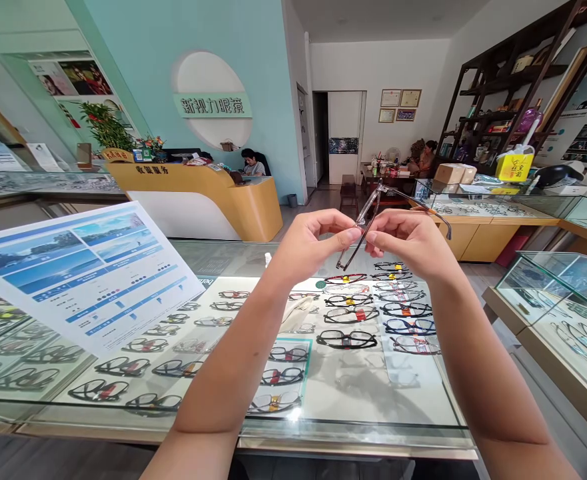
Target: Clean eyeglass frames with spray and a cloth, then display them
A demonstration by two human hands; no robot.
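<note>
Both my hands are raised over a glass display case (353,432), pinching one pair of eyeglasses (373,200) between them. My left hand (318,241) grips the front of the eyeglasses with thumb and fingertips. On the other side, my right hand (406,241) is closed on the same frame, its fingertips close to my left ones. The eyeglasses are tilted up on edge, with a dark temple (426,208) reaching out over my right hand. Beneath the glass lie rows of other eyeglasses (347,339), several with coloured tags. A small pale cloth-like item (297,313) is partly behind my left forearm.
A printed blue-and-white sheet (73,280) stands tilted on the case at left. Another glass case (563,307) is at right. Beyond, a person (253,163) sits behind a yellow counter (193,193); another person (427,159) sits at a table farther back.
</note>
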